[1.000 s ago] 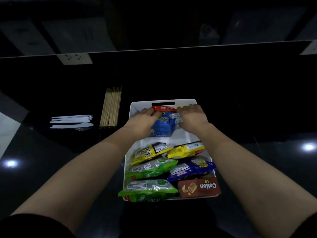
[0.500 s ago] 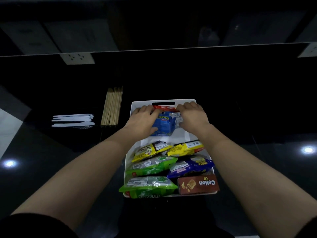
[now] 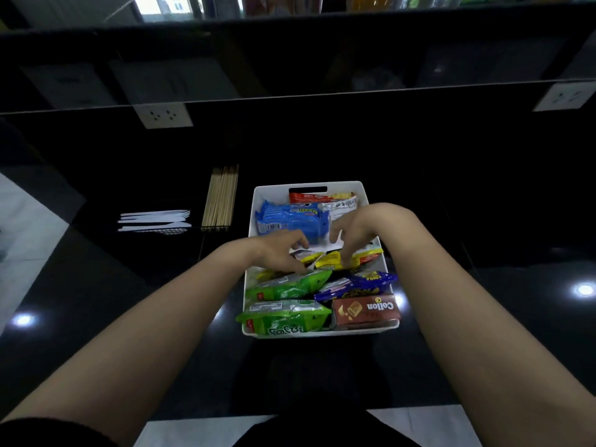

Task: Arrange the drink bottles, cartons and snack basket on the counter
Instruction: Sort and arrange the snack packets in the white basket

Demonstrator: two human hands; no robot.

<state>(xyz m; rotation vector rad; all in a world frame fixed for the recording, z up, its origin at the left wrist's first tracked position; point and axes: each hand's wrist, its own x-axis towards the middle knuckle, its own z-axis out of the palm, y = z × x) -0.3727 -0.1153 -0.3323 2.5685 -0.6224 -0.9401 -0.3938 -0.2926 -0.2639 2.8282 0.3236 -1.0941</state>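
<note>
Head view: yellow packets [image 3: 335, 260] half hidden under left hand [image 3: 280, 253] and right hand [image 3: 358, 233], fingers curled, grasp uncertain; basket [image 3: 258, 201] lengthwise away.

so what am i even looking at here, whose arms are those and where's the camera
The camera is worn on a person's head and looks forward and down, so the two bare arms reaching in from the bottom are that person's own. There is no robot.

On a glossy black counter stands a white basket full of snacks: a blue cookie pack near the far end, yellow packets in the middle, green bags, a purple bag and a brown Collon box nearest the person.

The left hand and right hand hover over the yellow packets, fingers curled down onto them. Whether either actually grips one cannot be told.

Left of the basket lie wooden chopsticks and white plastic cutlery.
</note>
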